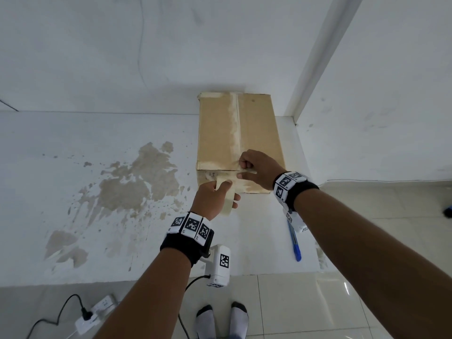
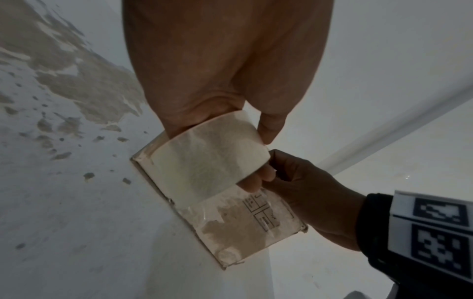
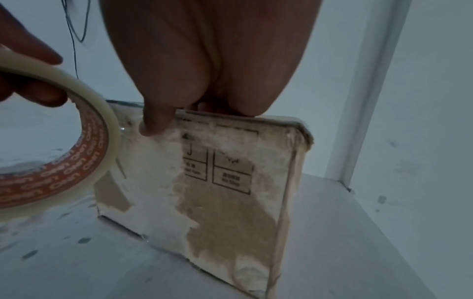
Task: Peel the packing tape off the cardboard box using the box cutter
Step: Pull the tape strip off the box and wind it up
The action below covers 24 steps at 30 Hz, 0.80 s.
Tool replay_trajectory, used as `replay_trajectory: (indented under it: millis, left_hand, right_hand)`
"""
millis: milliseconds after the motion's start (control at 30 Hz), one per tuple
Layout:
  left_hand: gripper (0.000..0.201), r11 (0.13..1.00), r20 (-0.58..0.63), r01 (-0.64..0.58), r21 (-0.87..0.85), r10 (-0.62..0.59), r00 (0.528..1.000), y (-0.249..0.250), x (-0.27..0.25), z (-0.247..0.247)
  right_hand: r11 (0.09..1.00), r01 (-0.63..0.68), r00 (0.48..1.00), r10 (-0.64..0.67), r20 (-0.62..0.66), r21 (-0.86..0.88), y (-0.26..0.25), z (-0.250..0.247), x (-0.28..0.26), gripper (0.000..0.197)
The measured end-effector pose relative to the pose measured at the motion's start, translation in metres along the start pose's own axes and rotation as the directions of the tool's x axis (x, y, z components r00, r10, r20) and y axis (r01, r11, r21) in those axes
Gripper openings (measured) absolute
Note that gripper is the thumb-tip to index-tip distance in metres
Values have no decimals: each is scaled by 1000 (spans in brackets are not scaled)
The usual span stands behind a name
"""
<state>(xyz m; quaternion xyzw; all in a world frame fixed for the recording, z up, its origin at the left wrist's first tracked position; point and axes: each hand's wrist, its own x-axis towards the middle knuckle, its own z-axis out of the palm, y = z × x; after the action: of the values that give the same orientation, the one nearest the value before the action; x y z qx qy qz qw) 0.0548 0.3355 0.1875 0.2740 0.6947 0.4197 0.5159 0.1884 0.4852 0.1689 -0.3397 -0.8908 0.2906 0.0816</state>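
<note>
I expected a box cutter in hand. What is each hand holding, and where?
Left hand: cream packing tape roll, gripped through its core. Right hand: tape strand on the box edge.

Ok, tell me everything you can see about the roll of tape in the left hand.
The pale translucent roll of packing tape has an orange printed cardboard core, seen in the right wrist view. The left hand grips it, fingers through the core, just in front of the brown cardboard box's near face. The right hand's thumb presses that box's top edge.
</note>
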Motion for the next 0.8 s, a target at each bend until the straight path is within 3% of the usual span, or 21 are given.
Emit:
replay_trajectory:
  millis: [167,267,400,500,800]
  left_hand:
    - [21,997,-10,-71,7,71,997,26,-14,-11]
    - [21,993,-26,-116,-10,116,993,42,-23,-19]
    - [21,982,-52,-187,-40,184,981,65,-35,-27]
    - [21,966,-63,-256,-44,254,965,88,-46,-32]
    - [17,887,-70,-462,-3,461,885,142,-72,-41]
  right_hand:
    - [983,-173,985,172,30,54,-22,-12,-5,28]
    - [979,-193,981,192,24,66,-34,-23,-6,31]
    - [927,-167,981,191,-39,335,-68,-51,-1,42]
    - [867,-162,985,173,22,471,-105,-81,7,50]
    - [989,-23,998,15,57,147,-176,-166,8,45]
